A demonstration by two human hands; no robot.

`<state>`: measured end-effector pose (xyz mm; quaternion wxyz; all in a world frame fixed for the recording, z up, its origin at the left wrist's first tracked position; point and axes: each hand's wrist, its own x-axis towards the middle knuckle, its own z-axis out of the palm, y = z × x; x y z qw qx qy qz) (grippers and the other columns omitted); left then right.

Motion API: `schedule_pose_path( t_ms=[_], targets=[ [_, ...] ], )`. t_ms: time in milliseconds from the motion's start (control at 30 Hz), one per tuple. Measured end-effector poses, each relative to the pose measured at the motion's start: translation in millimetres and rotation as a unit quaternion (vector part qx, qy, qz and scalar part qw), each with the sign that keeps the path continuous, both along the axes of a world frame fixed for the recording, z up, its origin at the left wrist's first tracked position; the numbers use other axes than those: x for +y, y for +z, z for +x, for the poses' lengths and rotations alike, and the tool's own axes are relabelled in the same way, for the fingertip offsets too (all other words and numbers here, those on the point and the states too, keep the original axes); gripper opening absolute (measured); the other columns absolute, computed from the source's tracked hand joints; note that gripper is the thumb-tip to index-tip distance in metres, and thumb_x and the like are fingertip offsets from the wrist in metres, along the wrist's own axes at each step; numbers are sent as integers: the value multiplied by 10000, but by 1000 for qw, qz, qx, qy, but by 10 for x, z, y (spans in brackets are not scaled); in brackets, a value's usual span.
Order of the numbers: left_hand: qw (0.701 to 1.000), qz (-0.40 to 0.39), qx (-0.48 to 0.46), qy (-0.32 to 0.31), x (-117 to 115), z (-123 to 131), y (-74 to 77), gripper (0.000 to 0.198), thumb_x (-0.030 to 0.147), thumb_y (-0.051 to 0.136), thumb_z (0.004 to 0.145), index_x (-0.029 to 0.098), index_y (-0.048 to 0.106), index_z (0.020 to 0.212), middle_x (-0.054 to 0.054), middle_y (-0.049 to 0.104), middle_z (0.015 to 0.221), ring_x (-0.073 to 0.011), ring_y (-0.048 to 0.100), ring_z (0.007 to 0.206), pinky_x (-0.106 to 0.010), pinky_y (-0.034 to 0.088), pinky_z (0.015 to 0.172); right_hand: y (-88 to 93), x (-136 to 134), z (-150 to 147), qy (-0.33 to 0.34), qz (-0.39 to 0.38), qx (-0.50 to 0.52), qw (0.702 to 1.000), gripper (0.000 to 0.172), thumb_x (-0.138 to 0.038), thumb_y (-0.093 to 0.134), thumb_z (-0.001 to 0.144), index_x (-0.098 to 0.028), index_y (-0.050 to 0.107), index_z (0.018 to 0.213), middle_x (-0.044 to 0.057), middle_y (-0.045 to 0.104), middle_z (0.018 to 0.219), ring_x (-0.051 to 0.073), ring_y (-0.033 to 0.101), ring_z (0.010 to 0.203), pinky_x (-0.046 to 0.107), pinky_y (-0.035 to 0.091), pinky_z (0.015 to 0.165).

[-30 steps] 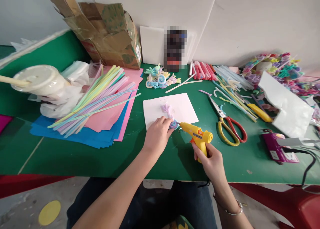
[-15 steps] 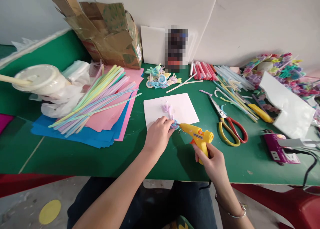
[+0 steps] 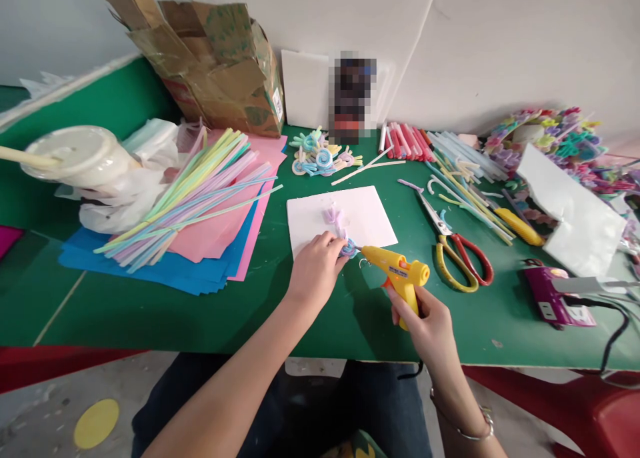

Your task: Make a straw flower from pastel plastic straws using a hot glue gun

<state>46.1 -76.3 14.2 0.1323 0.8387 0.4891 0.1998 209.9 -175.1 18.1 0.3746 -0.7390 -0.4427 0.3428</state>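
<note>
My left hand is closed, pinching a small blue and purple curled straw piece at the front edge of a white card. A pale purple curled piece lies on that card just behind it. My right hand grips the handle of a yellow glue gun, whose nozzle points left and nearly touches the curled piece. Both hands work above the green table.
A bundle of pastel straws lies on pink and blue paper at the left. Red-handled scissors, loose straws, a yellow cutter and a purple power strip sit at the right. A torn cardboard box stands behind.
The glue gun and my right hand have shifted slightly right and down. My left hand stays on the curled piece.
</note>
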Motion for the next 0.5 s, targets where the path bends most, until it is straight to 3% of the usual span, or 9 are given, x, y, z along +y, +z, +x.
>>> schedule_pose_path(
  t_ms=[500],
  targets=[
    [1000, -7, 7, 6, 9, 6, -15, 91, 199, 613, 839, 179, 607, 927, -28, 634, 878, -181, 633, 811, -282, 514, 647, 18, 95, -39, -6, 11, 11, 1000, 403, -502, 591, 770, -197, 473, 536, -13, 503, 445, 101, 426, 419, 227, 334, 411]
  ],
)
